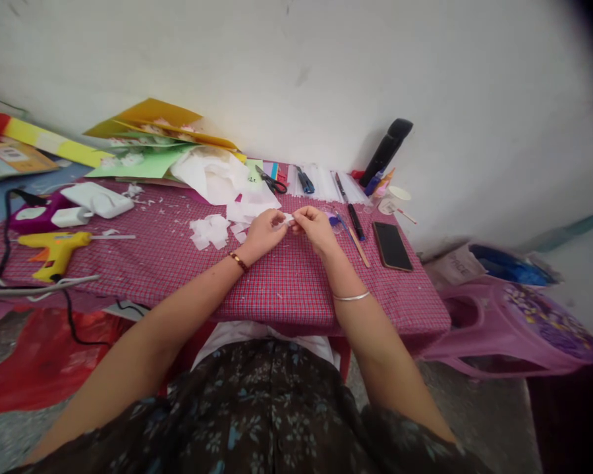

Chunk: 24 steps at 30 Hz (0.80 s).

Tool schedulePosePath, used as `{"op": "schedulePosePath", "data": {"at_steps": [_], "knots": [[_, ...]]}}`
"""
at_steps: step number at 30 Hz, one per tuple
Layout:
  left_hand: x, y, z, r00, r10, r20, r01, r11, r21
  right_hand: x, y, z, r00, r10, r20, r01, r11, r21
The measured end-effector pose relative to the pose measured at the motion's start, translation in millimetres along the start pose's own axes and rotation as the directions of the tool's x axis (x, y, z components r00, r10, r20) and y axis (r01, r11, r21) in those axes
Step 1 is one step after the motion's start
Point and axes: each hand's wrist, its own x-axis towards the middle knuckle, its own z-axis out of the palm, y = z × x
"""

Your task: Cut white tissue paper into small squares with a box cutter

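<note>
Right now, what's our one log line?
left hand: touching white scrap | right hand: pinching it | phone: right side | glue gun: left side

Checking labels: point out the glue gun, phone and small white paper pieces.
Glue gun [60,243], head view, yellow body.
Phone [393,245], head view, dark screen.
White paper pieces [210,231], head view, middle of the pile.

On our table [277,296], a paper piece [287,218] sits between our left hand [265,230] and our right hand [316,227]. Just left of them we have a pile of paper squares [209,232]; farther left lies the glue gun [56,249], in front of an adapter [103,199]. Behind our hands lie the scissors [277,185], with the utility knife [305,181] to their right. To our right we find the marker [356,222], then the phone [393,245]. A stool [484,322] stands right of the table.
</note>
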Motion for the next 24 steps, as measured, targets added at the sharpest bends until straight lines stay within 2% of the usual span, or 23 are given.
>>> {"op": "schedulePosePath", "data": {"at_steps": [4,9,12,16,18,24], "knots": [[0.0,5.2,-2.4,0.997,0.017,-0.074,-0.02,0.999,-0.033,-0.4,-2.5,1.6,1.0,-0.017,-0.01,0.017,1.0,0.002],[-1.4,10.9,-7.0,0.989,0.064,-0.131,-0.064,0.998,0.007,-0.6,-6.5,-1.8,0.994,-0.05,-0.1,0.053,0.998,0.028],[-2.3,13.5,-10.4,0.985,0.091,-0.145,-0.082,0.994,0.065,-6.5,-8.0,-4.6,0.998,-0.007,-0.056,0.008,1.0,0.017],[-2.9,16.3,-15.2,0.986,0.131,-0.098,-0.115,0.981,0.157,-15.7,-6.6,-3.0,0.989,0.109,0.102,-0.107,0.994,-0.033],[-3.1,17.3,-16.6,0.987,0.147,-0.059,-0.133,0.97,0.203,-17.0,-4.5,-0.4,0.98,0.144,0.136,-0.14,0.989,-0.04],[-6.8,21.9,-14.2,0.975,0.213,0.065,-0.222,0.934,0.281,-11.5,1.1,1.9,0.993,0.106,0.053,-0.107,0.994,0.009]]}}
